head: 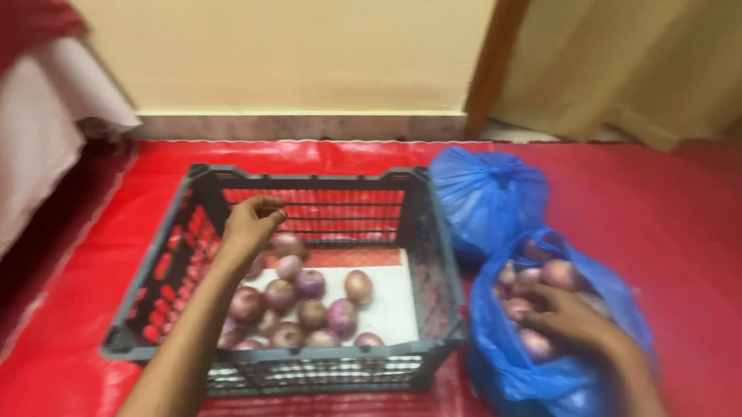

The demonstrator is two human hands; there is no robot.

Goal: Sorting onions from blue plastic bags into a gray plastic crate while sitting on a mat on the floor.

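Left hand (253, 222) curled over crate (426, 231), right hand (569, 316) among bagged onions (531, 278)

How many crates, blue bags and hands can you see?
Crate: 1
Blue bags: 2, a tied bag and an open bag of onions
Hands: 2, left hand over the crate, right hand in the open bag
Total: 5

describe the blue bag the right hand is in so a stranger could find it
Start at the dark plastic crate on the red sheet. Two blue bags lie to its right; take the nearer open bag, where the right hand reaches among onions. The farther bag is tied shut.
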